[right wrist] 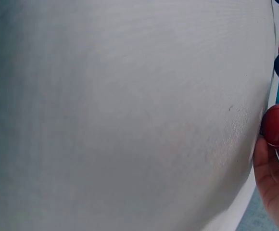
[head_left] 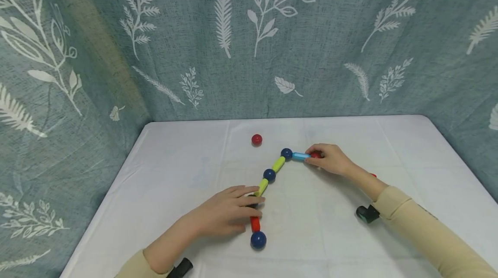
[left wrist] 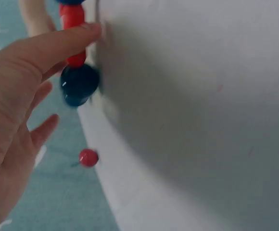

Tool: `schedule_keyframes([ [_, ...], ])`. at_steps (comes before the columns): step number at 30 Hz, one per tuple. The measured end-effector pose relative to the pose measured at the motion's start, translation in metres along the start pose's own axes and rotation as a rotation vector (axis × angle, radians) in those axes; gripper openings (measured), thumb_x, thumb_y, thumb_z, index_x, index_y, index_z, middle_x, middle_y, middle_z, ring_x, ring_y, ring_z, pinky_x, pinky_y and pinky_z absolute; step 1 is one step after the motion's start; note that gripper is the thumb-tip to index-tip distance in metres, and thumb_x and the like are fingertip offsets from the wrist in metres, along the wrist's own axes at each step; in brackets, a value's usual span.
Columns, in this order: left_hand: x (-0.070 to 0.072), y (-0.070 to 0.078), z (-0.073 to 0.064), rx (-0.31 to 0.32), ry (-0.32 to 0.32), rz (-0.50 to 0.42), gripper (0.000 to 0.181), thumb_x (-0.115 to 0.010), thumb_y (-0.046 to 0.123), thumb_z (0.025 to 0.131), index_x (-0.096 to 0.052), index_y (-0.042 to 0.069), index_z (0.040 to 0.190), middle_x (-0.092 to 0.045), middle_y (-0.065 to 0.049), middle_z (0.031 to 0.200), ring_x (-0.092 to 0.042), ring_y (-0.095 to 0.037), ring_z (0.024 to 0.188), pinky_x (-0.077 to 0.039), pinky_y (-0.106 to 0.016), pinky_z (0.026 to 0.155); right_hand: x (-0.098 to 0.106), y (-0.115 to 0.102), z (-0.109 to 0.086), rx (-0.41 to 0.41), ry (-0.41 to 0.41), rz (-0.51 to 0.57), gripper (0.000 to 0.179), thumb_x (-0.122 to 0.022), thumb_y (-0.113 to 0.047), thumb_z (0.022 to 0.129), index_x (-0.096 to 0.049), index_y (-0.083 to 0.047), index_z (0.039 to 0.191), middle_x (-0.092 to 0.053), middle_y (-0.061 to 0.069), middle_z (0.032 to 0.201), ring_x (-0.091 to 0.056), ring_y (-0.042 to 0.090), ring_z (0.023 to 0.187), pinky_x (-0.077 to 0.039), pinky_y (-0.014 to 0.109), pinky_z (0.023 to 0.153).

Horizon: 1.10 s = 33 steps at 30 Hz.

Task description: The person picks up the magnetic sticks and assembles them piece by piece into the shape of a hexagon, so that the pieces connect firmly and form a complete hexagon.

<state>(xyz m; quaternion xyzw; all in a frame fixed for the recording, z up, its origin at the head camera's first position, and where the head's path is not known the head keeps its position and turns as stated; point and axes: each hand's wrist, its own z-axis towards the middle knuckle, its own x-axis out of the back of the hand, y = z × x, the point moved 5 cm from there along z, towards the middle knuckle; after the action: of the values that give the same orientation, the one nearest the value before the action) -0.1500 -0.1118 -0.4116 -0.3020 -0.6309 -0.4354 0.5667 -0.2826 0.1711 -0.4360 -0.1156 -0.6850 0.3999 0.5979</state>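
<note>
A chain of balls and rods lies across the table. It runs from a dark blue ball [head_left: 258, 240] through a red rod [head_left: 255, 224], a ball mostly hidden under my left hand, a yellow-green rod [head_left: 263, 187], a blue ball [head_left: 269, 175], another yellow-green rod [head_left: 278, 164] and a blue ball [head_left: 286, 154] to a light blue rod [head_left: 300, 156]. My left hand [head_left: 229, 211] rests over the near part with fingers loosely extended. At the far end, my right hand [head_left: 330, 158] pinches a red ball [right wrist: 278, 126] that meets the light blue rod.
A loose red ball [head_left: 256, 140] lies toward the back of the white table [head_left: 186, 152]. Another red piece [head_left: 373, 175] shows partly behind the right forearm. Black devices [head_left: 367, 214] sit at the wrists. A green leaf-patterned curtain [head_left: 233, 75] hangs behind.
</note>
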Motion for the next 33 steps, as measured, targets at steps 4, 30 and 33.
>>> schedule_keyframes([
  [4,-0.007,0.008,0.009,-0.114,0.012,0.058,0.03,-0.07,0.032,0.091,-0.07,0.02,0.118,-0.065,0.005,0.123,-0.047,-0.018,0.13,-0.032,-0.038,0.111,-0.002,-0.002,0.002,0.017,-0.009,0.015,0.023,-0.07,-0.021,0.091,-0.069,-0.004,0.108,-0.067,0.008,0.096,-0.056,0.012,0.067,-0.046,0.028,0.06],
  [30,0.006,-0.012,0.051,0.014,-0.23,0.127,0.061,-0.082,0.049,0.075,-0.063,0.025,0.128,-0.049,0.004,0.144,-0.028,-0.02,0.143,-0.022,-0.039,0.115,-0.018,-0.019,0.017,0.066,-0.08,0.036,0.022,-0.068,-0.02,0.093,-0.069,-0.006,0.11,-0.065,0.008,0.102,-0.055,0.014,0.074,-0.048,0.03,0.064],
  [33,0.004,-0.013,0.052,0.018,-0.209,0.097,0.055,-0.082,0.05,0.074,-0.067,0.025,0.12,-0.053,0.003,0.137,-0.031,-0.022,0.141,-0.03,-0.038,0.111,-0.018,-0.018,0.017,0.076,-0.083,0.028,0.023,-0.068,-0.02,0.093,-0.069,-0.006,0.112,-0.065,0.007,0.102,-0.054,0.015,0.076,-0.047,0.03,0.066],
])
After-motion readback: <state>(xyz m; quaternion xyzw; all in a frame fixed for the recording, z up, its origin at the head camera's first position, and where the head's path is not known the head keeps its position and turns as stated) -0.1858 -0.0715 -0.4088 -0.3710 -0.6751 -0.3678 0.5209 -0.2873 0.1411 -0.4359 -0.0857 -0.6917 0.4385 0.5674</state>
